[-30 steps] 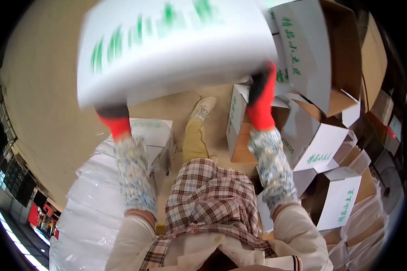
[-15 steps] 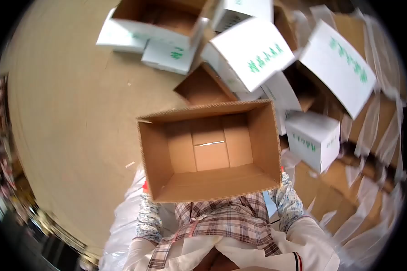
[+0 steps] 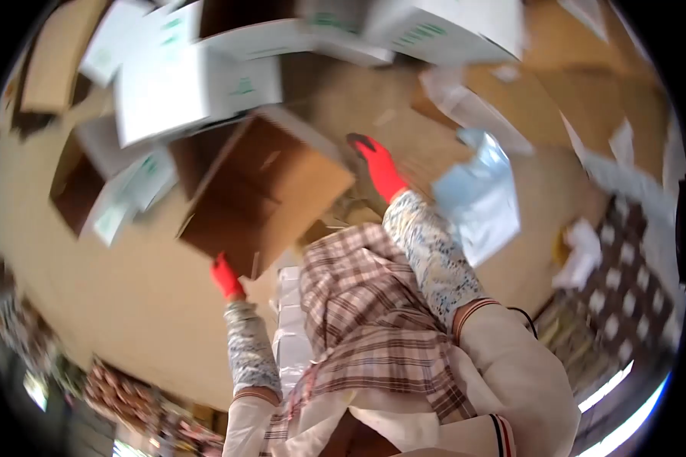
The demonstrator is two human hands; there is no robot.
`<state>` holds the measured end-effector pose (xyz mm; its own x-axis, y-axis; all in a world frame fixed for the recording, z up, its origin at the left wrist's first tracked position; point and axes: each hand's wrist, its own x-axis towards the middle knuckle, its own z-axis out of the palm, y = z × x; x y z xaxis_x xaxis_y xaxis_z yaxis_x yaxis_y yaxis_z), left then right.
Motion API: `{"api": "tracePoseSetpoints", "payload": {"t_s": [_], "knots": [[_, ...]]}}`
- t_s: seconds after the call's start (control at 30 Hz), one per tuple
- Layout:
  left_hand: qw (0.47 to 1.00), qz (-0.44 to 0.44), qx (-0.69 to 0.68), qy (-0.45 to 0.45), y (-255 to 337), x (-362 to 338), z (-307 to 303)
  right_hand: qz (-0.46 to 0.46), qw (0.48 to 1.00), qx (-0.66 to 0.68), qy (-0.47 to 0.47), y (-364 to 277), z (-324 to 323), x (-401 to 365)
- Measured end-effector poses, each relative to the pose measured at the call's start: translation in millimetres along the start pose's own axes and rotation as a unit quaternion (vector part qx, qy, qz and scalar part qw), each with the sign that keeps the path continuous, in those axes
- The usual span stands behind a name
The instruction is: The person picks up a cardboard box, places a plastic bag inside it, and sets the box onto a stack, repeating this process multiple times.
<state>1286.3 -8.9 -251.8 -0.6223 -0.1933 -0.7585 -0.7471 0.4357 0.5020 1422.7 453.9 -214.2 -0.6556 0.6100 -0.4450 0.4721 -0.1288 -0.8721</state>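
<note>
An open cardboard box [image 3: 263,179], brown inside, is tilted in front of me at centre left. My left hand [image 3: 225,276], in a red glove, is closed on its near lower edge. My right hand [image 3: 375,161], in a red glove with dark fingertips, is off the box, to its right. Its fingers are blurred and point up and left; whether they are apart does not show. A light blue plastic sheet [image 3: 480,194] lies to the right of my right forearm.
White boxes with green print [image 3: 160,84] stand along the top left, and another white box [image 3: 442,30] is at the top. Flattened cardboard [image 3: 587,99] lies at the upper right. A brown cloth with white squares [image 3: 625,282] is at the right.
The view has swung round, so the white boxes now appear at the top and left. My right hand has let go of the open box, which is tilted and further left.
</note>
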Motion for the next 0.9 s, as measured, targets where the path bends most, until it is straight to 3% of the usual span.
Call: {"api": "tracePoseSetpoints", "payload": {"t_s": [0.03, 0.1, 0.13, 0.17, 0.2, 0.23, 0.27, 0.3, 0.33, 0.4, 0.43, 0.47, 0.5, 0.53, 0.6, 0.67, 0.7, 0.73, 0.8, 0.83, 0.87, 0.9], "knots": [[0.998, 0.009, -0.067, 0.005, 14, -6, 4, 0.070, 0.988, 0.088, 0.104, -1, -19, -28], [0.991, 0.034, -0.128, 0.013, 30, -9, 11, 0.098, 0.976, 0.010, 0.192, 24, -87, -95], [0.990, 0.059, -0.125, 0.019, 29, -10, 9, 0.124, 0.951, 0.049, 0.278, 45, -119, -121], [0.992, 0.034, -0.123, -0.002, 35, -19, 9, 0.141, 0.916, 0.089, 0.364, 66, -151, -147], [0.992, 0.014, -0.121, -0.024, 45, -24, 12, 0.154, 0.829, 0.231, 0.485, 95, -171, -160], [0.994, -0.010, -0.100, -0.031, 41, -8, 3, 0.258, 0.794, -0.055, 0.548, 131, -180, -158], [0.997, -0.077, -0.023, 0.004, 54, -17, 6, 0.343, 0.679, -0.329, 0.559, 169, -197, -163], [0.993, -0.116, -0.027, 0.008, 57, -19, 1, 0.289, 0.747, -0.290, 0.524, 182, -203, -173], [0.987, -0.157, -0.030, 0.016, 63, -20, -4, 0.293, 0.747, -0.283, 0.525, 170, -207, -176], [0.992, -0.105, 0.038, 0.059, 66, -39, -12, 0.131, 0.811, 0.025, 0.570, 151, -219, -191], [0.990, -0.058, 0.094, 0.094, 68, -51, -11, 0.161, 0.795, -0.058, 0.583, 153, -229, -198], [0.989, -0.051, 0.098, 0.094, 70, -57, -5, 0.129, 0.835, -0.163, 0.510, 149, -235, -209], [0.960, 0.072, 0.234, 0.139, 70, -60, 0, 0.079, 0.893, -0.260, 0.358, 150, -250, -216], [0.895, 0.189, 0.361, 0.179, 68, -64, 1, 0.027, 0.918, -0.348, 0.190, 156, -280, -227], [0.895, 0.212, 0.355, 0.170, 102, -119, 50, 0.082, 0.847, -0.329, 0.410, 227, -361, -237], [0.740, 0.490, 0.449, 0.106, 117, -136, 75, 0.182, 0.907, -0.040, 0.378, 170, -360, -210], [0.698, 0.546, 0.460, 0.056, 126, -156, 106, 0.008, 0.946, -0.299, 0.126, 182, -351, -215], [0.656, 0.592, 0.468, 0.010, 125, -178, 132, 0.188, 0.972, -0.140, -0.025, 123, -335, -206], [0.797, 0.420, 0.371, -0.226, 81, -184, 166, 0.204, 0.952, 0.005, 0.227, 149, -327, -219], [0.848, 0.268, 0.338, -0.310, 80, -217, 204, 0.216, 0.890, -0.037, 0.400, 148, -321, -224], [0.888, 0.095, 0.235, -0.384, 61, -232, 236, 0.238, 0.836, -0.054, 0.492, 165, -315, -233], [0.901, 0.088, 0.217, -0.364, -7, -218, 258, 0.287, 0.781, -0.178, 0.526, 215, -319, -254]]}}
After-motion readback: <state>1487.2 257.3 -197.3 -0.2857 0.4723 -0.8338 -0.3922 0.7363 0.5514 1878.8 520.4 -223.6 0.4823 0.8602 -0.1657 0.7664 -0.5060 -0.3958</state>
